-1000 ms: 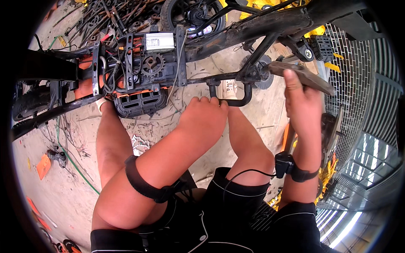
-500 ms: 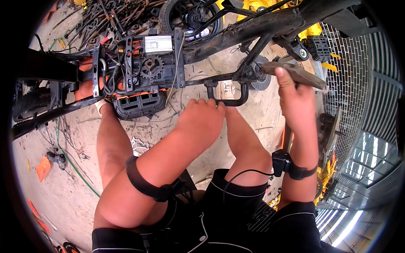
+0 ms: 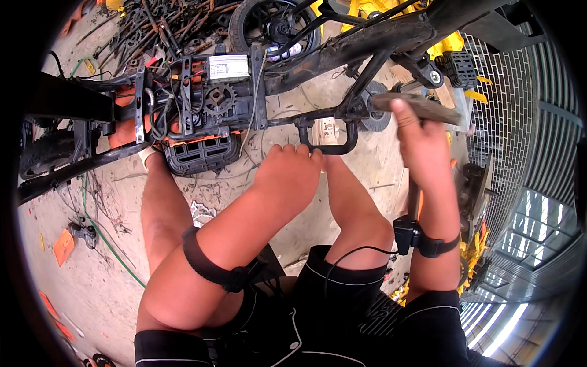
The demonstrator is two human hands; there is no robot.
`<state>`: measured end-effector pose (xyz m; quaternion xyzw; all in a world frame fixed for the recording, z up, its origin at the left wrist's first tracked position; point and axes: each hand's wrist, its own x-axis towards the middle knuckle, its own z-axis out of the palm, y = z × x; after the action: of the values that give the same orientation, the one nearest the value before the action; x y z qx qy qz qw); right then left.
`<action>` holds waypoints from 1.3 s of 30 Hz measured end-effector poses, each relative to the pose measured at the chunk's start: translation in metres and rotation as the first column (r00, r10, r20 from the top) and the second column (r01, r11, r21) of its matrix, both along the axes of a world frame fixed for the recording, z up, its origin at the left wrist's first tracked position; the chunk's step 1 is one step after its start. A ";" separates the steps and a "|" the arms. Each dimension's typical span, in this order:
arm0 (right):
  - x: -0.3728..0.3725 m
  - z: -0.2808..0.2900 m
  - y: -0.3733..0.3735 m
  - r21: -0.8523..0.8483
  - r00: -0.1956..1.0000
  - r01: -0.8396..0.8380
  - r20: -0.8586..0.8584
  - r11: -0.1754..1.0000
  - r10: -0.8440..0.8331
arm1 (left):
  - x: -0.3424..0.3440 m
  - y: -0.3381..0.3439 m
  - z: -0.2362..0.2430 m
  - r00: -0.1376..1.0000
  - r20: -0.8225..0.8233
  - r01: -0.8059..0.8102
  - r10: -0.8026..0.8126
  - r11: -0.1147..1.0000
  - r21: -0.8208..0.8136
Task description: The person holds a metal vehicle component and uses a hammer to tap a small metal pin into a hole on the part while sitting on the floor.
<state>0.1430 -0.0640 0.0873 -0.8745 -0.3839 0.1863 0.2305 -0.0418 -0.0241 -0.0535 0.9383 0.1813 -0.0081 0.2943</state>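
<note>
My left hand (image 3: 287,174) is curled knuckles-up over the lower left corner of a black loop bracket (image 3: 333,148) that hangs from the dark bike frame (image 3: 367,46). Level with the frame's small grey wheel hub (image 3: 374,116), my right hand (image 3: 422,144) is closed around a rusty flat metal bar (image 3: 428,108), thumb pointing up along it. The bar's left tip reaches the hub. My bare knees sit under both arms, and each forearm wears a black strap.
A black and orange battery box with a sprocket and wires (image 3: 195,116) sits left of the bracket. A tyre (image 3: 278,27) and scrap metal (image 3: 165,30) lie beyond the frame. A wire mesh panel (image 3: 507,92) stands to the right, and green cable (image 3: 104,238) lies on the concrete floor.
My right hand has shifted the rusty bar slightly left, closer to the hub. My left hand has stayed on the bracket.
</note>
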 end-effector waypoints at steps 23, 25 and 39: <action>0.007 -0.036 -0.008 -0.009 0.991 -0.066 0.117 0.998 0.067 | -0.006 -0.001 -0.006 1.000 0.012 -0.020 0.020 1.000 -0.015; -0.001 -0.027 -0.001 -0.060 0.992 -0.078 0.096 0.995 0.084 | -0.008 -0.004 -0.006 1.000 -0.013 -0.002 0.002 1.000 -0.017; 0.003 -0.025 -0.002 -0.006 0.997 -0.004 0.077 1.000 0.004 | -0.005 0.005 -0.005 0.999 0.001 -0.039 0.039 0.999 -0.020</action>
<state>0.1465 -0.0661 0.0620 -0.8809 -0.3937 0.1541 0.2125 -0.0469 -0.0191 -0.0581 0.9316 0.1992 -0.0034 0.3040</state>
